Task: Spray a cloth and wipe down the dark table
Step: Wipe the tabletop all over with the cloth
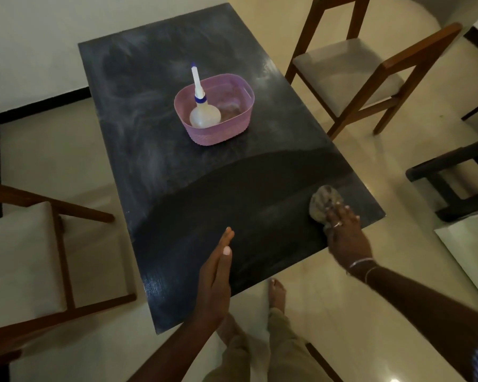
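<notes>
The dark table point(193, 205) fills the middle of the view; its far part is streaked with pale dust, its near part is darker. My right hand point(345, 232) presses flat on a grey bunched cloth point(324, 201) near the table's right edge. My left hand point(218, 274) is held edge-on with straight fingers over the near part of the table and holds nothing. A clear spray bottle point(203, 113) with a white nozzle and blue collar stands in a pink basket point(218, 133) on the middle of the table.
Wooden chairs with pale cushions stand at the left point(20, 257) and at the back right point(351, 70). A low dark table point(453, 172) is at the right. My bare feet point(276, 293) stand on the glossy tiled floor at the near edge.
</notes>
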